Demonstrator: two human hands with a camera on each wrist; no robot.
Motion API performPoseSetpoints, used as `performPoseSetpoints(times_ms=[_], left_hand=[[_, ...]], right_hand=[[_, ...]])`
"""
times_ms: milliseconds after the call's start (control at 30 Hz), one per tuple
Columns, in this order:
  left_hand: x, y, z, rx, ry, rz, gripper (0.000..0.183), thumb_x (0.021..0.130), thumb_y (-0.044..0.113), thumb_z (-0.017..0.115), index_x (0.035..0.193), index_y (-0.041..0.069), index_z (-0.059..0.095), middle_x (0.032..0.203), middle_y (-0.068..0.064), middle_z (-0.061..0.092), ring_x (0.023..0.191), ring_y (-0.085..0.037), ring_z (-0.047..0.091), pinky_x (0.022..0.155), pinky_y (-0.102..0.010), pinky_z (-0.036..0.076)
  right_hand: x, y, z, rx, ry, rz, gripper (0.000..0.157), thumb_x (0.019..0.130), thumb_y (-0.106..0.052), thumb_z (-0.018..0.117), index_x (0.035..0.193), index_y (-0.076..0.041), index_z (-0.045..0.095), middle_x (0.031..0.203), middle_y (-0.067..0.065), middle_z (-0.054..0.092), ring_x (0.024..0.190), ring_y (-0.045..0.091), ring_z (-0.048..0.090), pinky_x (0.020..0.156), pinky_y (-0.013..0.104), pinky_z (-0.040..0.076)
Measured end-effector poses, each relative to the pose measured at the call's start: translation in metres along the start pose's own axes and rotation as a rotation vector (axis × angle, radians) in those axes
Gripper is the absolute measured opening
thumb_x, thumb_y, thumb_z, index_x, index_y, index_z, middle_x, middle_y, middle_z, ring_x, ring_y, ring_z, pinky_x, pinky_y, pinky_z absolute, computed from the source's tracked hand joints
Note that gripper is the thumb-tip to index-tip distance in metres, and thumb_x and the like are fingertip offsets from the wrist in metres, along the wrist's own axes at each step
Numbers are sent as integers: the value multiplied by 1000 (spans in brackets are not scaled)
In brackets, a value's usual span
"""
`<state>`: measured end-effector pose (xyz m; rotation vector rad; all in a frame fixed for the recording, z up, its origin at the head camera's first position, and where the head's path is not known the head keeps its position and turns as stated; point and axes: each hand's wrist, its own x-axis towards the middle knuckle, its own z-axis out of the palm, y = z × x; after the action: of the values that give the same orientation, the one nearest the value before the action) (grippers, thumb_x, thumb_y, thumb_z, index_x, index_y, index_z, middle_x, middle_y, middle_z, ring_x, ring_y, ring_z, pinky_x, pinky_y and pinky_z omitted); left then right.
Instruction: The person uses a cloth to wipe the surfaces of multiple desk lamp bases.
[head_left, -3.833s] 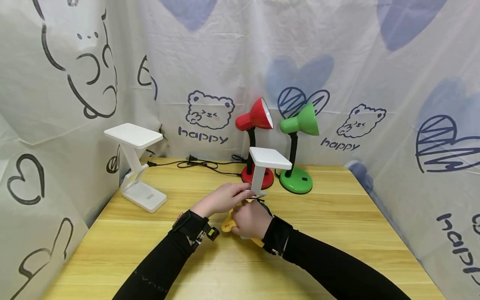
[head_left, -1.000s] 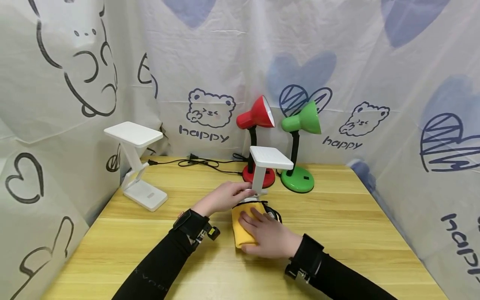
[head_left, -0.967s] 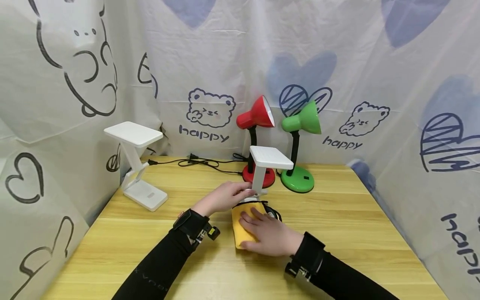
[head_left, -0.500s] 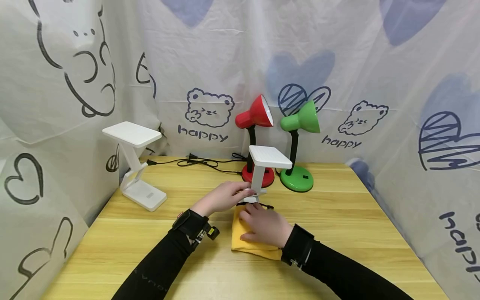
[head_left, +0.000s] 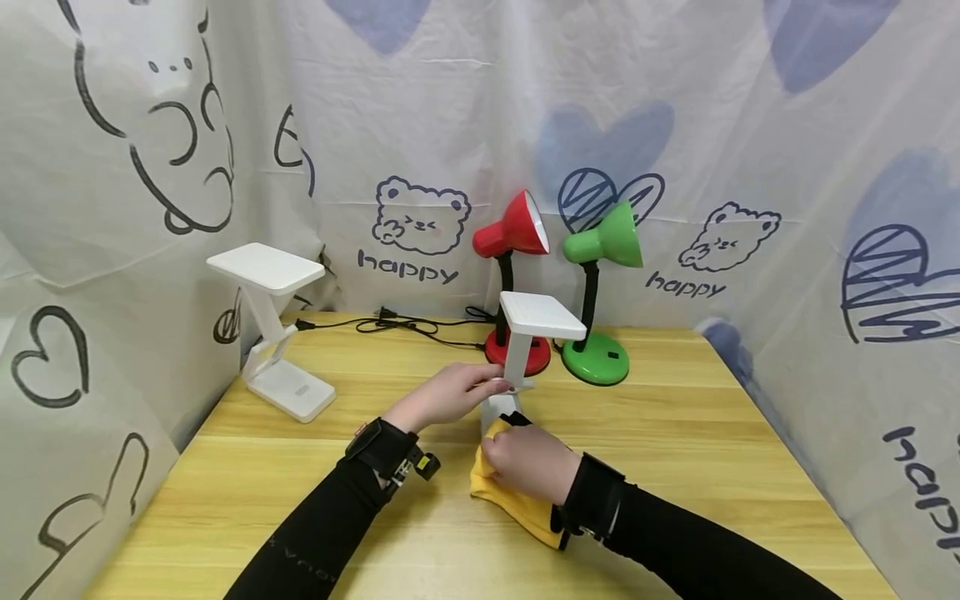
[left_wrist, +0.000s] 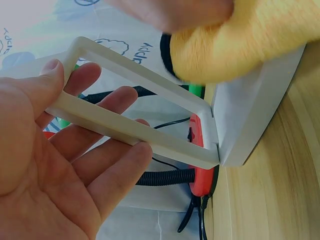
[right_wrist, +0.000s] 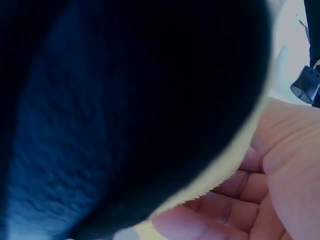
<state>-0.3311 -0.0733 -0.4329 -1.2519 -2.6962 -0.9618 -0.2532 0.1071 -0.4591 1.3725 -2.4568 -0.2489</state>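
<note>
A white folding desk lamp (head_left: pixel 542 315) stands at the middle of the table. My left hand (head_left: pixel 446 393) holds its stand. In the left wrist view, the thumb and fingers lie around the open white frame (left_wrist: pixel 175 151). My right hand (head_left: pixel 534 461) grips a bunched yellow cloth (head_left: pixel 517 510) with black edging over the front of the lamp's base (head_left: pixel 495 407). The cloth and hand hide much of that base. Dark, blurred cloth (right_wrist: pixel 135 115) fills most of the right wrist view, beside the curled right fingers.
Close behind the lamp stand a red lamp (head_left: pixel 517 229) and a green lamp (head_left: pixel 611 237). Another white folding lamp (head_left: pixel 266 268) is at the left. Black cords (head_left: pixel 405 323) lie along the back edge of the wooden table (head_left: pixel 675 450), before a printed curtain (head_left: pixel 427 92).
My right hand has gone from lying spread on the cloth to gripping it in a bunch. More of the white base shows now. The left hand stays on the lamp's stand.
</note>
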Motion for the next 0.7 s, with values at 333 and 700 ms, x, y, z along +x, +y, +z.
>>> performPoseSetpoints(times_ms=[333,700], left_hand=[[1,-1,1,-10,-2,-16,21,94,47,38,97,34,54,88,17,58,74,-6,52,66,-29,43],[0,1,1,-13,2,-33,17,94,47,38,97,38,52,89,18,58,75,-5,53,68,-29,43]], right_hand=[[-26,16,-6,-17,-257,85,23,78,-33,67,90,-14,59,58,-7,41,47,7,38,43,22,35],[-31,16,-7,-67,-206,54,22,78,-34,67,88,-17,59,60,-8,42,46,6,36,41,22,33]])
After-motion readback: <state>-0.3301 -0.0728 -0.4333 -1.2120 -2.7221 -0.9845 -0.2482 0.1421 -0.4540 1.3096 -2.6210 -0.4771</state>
